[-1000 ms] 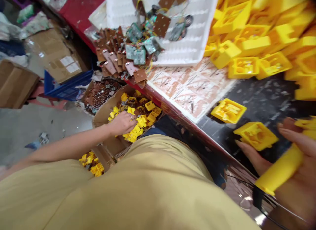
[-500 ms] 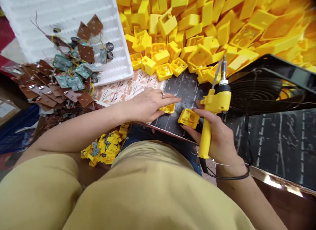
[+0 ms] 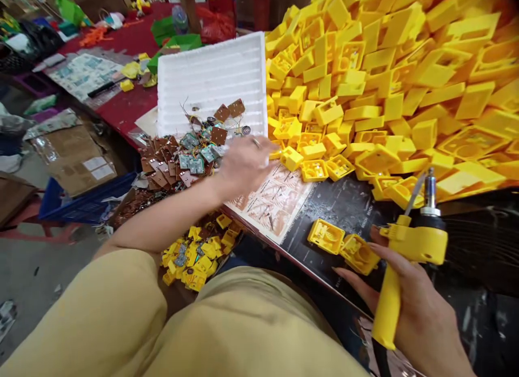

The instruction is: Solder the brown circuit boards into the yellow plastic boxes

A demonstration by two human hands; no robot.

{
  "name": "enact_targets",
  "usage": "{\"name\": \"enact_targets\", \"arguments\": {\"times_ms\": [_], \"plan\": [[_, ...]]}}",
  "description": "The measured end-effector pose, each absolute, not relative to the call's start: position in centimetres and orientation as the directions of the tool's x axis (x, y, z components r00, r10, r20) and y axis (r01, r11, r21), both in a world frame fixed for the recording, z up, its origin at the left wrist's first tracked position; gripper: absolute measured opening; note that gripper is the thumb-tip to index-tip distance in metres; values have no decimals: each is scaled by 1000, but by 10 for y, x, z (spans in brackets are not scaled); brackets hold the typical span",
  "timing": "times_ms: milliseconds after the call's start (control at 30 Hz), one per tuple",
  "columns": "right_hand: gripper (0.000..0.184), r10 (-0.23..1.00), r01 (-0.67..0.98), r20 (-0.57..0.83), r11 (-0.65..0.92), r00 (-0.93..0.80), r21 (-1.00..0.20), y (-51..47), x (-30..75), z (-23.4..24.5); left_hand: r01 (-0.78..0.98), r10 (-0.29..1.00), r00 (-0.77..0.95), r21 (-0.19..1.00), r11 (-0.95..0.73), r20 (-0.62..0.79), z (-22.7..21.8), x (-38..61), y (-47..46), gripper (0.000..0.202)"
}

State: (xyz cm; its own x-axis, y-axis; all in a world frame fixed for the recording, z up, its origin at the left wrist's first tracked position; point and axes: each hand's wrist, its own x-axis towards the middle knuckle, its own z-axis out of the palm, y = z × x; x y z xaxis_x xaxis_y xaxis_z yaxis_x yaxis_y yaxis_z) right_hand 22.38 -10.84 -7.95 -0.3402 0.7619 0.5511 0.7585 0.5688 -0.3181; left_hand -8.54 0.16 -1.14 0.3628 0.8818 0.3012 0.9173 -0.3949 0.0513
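A yellow soldering gun (image 3: 416, 242) with a metal tip pointing up is gripped in my right hand (image 3: 421, 301). My right fingertips reach the edge of a yellow plastic housing (image 3: 360, 254) on the black table surface; whether they press on it I cannot tell. Another open yellow housing (image 3: 325, 236) lies against its left side, hollow side up. My left hand (image 3: 247, 166), smeared by motion, is over the patterned sheet, beside the heap of circuit boards (image 3: 197, 160) with wires and small round speakers. Its fingers are too blurred to make out.
A large pile of yellow housings (image 3: 377, 96) covers the back right. Behind the boards stands a white foam tray (image 3: 211, 69). More yellow parts (image 3: 194, 258) are heaped low beside my lap. A red table (image 3: 121, 104), a cardboard box (image 3: 77, 155) and a blue crate (image 3: 87, 199) are at left.
My left hand has left the yellow housing and moved left toward the circuit boards. The view has swung left. My right hand still has the soldering gun, and the two housings now touch.
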Motion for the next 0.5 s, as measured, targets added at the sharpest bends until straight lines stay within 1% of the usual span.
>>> {"name": "enact_targets", "arguments": {"times_ms": [33,67,133,167,233,300,333,367,400,500], "plan": [[67,750,752,564,581,-347,-310,-106,221,-80,966,912,228,38,-256,342,-3,-103,18,41],[66,737,748,578,592,-351,-301,-103,218,-81,990,915,102,49,-131,390,4,-119,35,43],[60,725,745,589,602,-358,-287,-96,211,-85,992,929,-5,116,-41,371,11,-143,65,37],[56,726,747,583,602,-365,-282,-93,207,-87,983,944,-25,181,-36,328,12,-150,76,33],[51,729,739,557,614,-398,-277,-89,202,-90,921,967,-45,386,-56,250,14,-156,89,28],[50,731,728,527,629,-433,-273,-88,200,-92,744,970,-57,658,-117,237,20,-156,91,26],[52,734,729,518,628,-439,-273,-88,200,-93,625,965,-62,763,-161,254,26,-154,89,25],[53,738,735,515,622,-435,-270,-89,201,-94,515,960,-59,832,-206,274,34,-151,86,24],[53,742,744,518,613,-427,-265,-89,201,-94,419,956,-46,875,-243,288,44,-147,83,22],[45,727,760,550,607,-412,-233,-90,197,-92,187,959,5,942,-280,284,72,-132,77,16]]}}
